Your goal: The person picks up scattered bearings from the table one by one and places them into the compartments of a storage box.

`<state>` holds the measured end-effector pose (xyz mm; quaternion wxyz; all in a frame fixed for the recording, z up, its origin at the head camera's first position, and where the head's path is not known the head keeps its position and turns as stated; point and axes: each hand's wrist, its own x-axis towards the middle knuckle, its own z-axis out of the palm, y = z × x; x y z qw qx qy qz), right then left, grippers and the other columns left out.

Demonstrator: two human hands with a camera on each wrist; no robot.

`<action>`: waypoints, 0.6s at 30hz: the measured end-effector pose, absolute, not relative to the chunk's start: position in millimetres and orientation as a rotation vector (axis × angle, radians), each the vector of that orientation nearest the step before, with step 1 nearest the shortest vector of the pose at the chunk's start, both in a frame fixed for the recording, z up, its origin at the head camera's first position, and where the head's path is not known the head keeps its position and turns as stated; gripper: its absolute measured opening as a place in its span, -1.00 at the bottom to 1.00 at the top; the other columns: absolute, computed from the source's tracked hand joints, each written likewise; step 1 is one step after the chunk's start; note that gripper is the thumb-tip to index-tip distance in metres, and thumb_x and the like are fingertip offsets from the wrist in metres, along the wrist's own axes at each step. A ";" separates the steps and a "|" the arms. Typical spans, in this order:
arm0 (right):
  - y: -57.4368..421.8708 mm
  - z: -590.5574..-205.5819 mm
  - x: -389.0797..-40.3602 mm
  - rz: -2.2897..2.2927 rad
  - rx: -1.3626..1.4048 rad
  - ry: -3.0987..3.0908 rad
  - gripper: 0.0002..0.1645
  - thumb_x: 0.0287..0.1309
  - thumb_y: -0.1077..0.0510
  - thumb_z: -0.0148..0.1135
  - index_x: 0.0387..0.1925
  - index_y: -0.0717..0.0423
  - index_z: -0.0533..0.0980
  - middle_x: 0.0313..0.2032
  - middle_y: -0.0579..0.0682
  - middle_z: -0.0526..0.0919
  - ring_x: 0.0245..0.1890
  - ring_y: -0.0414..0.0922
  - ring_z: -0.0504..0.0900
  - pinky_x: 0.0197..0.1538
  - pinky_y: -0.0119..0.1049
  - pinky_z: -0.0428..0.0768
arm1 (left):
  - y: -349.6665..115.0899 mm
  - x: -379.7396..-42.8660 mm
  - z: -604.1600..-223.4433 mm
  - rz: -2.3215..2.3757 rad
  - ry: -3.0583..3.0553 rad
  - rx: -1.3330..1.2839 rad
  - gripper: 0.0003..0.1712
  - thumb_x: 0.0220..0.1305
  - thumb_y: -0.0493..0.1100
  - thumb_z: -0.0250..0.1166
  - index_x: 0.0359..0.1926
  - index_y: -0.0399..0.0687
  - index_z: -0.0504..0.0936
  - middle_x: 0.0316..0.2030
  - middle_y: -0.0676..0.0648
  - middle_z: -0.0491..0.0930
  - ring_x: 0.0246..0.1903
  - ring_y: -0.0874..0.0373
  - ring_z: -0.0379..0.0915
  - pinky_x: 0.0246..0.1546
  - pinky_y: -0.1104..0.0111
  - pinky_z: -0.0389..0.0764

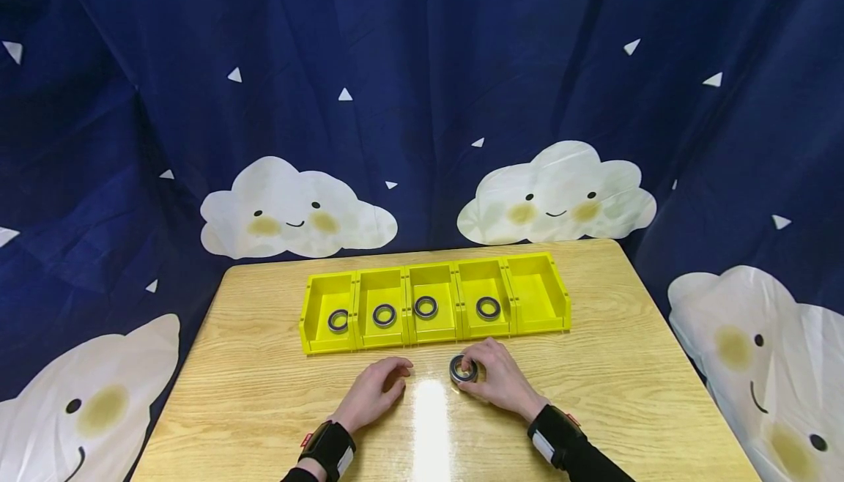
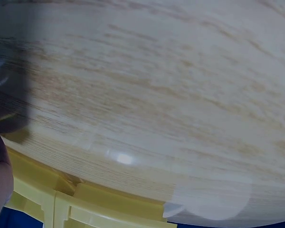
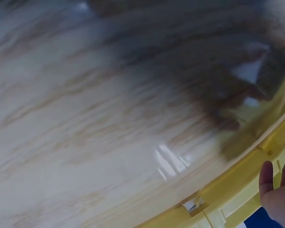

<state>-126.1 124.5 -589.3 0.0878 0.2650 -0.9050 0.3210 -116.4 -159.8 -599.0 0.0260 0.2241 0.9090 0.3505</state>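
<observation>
In the head view my right hand [image 1: 501, 381] holds a ball bearing [image 1: 454, 371], a dark ring with metal edges, by its rim between thumb and fingers at the table's middle. My left hand [image 1: 376, 388] is to the left of it, fingers loosely bent, holding nothing. Just beyond both hands stands a row of joined yellow bins [image 1: 382, 341]. Similar bearings lie one each in the leftmost bin [image 1: 332, 322], the second, the third and the fourth. No bearing shows in the rightmost bin [image 1: 534, 299]. Each wrist view catches only part of its hand at an edge.
The wooden table [image 1: 633, 379] extends on both sides of the bins. Behind it hangs a dark blue curtain [image 1: 422, 101] with white clouds and triangles. A bright reflection lies on the tabletop between the arms. Black bands with devices are on both wrists.
</observation>
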 end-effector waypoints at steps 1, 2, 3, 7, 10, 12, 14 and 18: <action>124.9 -590.1 -126.1 0.957 0.789 -2.689 -0.61 -0.33 0.02 0.62 -0.50 -0.13 0.50 -0.23 -0.24 0.70 -0.19 -0.27 0.43 -0.05 -0.19 0.43 | -159.8 -116.4 -599.1 1.082 2.813 0.696 -0.69 0.28 -0.23 0.24 0.04 0.08 0.56 -0.15 0.13 0.67 -0.13 0.31 0.57 0.01 0.31 0.58; 125.3 -590.6 -126.0 0.959 0.789 -2.683 -0.60 -0.33 0.02 0.62 -0.50 -0.13 0.50 -0.24 -0.24 0.69 -0.19 -0.27 0.44 -0.06 -0.19 0.43 | -159.8 -116.4 -599.2 1.082 2.816 0.699 -0.69 0.28 -0.23 0.24 0.04 0.08 0.56 -0.16 0.13 0.67 -0.13 0.31 0.57 0.00 0.31 0.58; 125.7 -591.5 -125.7 0.963 0.789 -2.679 -0.60 -0.33 0.02 0.62 -0.50 -0.13 0.50 -0.26 -0.26 0.69 -0.20 -0.27 0.43 -0.07 -0.21 0.42 | -159.8 -116.4 -599.3 1.082 2.818 0.702 -0.69 0.27 -0.23 0.25 0.04 0.09 0.56 -0.16 0.13 0.67 -0.13 0.32 0.57 0.00 0.32 0.58; 128.7 -596.8 -123.7 1.013 0.769 -2.682 -0.60 -0.33 0.00 0.62 -0.50 -0.14 0.50 -0.35 -0.31 0.65 -0.29 -0.27 0.42 -0.17 -0.31 0.37 | -159.5 -116.7 -599.5 1.084 2.816 0.704 -0.69 0.28 -0.23 0.24 0.03 0.09 0.56 -0.17 0.13 0.66 -0.14 0.32 0.56 -0.01 0.32 0.58; 131.3 -600.7 -121.8 1.057 0.732 -2.709 -0.61 -0.32 -0.02 0.62 -0.49 -0.16 0.50 -0.39 -0.34 0.61 -0.34 -0.25 0.40 -0.22 -0.38 0.33 | -159.4 -117.1 -599.1 1.093 2.809 0.703 -0.70 0.28 -0.22 0.24 0.03 0.08 0.56 -0.16 0.12 0.66 -0.15 0.32 0.56 -0.01 0.32 0.58; 132.7 -602.2 -121.2 1.072 0.706 -2.738 -0.62 -0.29 -0.03 0.61 -0.48 -0.18 0.50 -0.39 -0.36 0.59 -0.34 -0.26 0.39 -0.22 -0.39 0.33 | -159.5 -117.3 -599.0 1.097 2.810 0.703 -0.70 0.28 -0.22 0.24 0.04 0.07 0.57 -0.16 0.12 0.66 -0.16 0.33 0.55 -0.03 0.32 0.58; 133.7 -602.8 -121.1 1.080 0.688 -2.762 -0.63 -0.28 -0.05 0.60 -0.47 -0.19 0.51 -0.36 -0.37 0.59 -0.32 -0.26 0.40 -0.20 -0.38 0.34 | -159.6 -117.6 -599.2 1.103 2.815 0.703 -0.70 0.28 -0.23 0.24 0.03 0.06 0.57 -0.16 0.12 0.66 -0.16 0.34 0.55 -0.04 0.33 0.59; 135.1 -602.9 -121.9 1.061 0.680 -2.781 -0.63 -0.28 -0.05 0.60 -0.46 -0.19 0.51 -0.34 -0.37 0.60 -0.31 -0.29 0.38 -0.17 -0.36 0.34 | -159.6 -118.0 -600.1 1.097 2.837 0.716 -0.70 0.27 -0.23 0.25 0.03 0.08 0.57 -0.14 0.12 0.66 -0.15 0.35 0.54 -0.03 0.33 0.59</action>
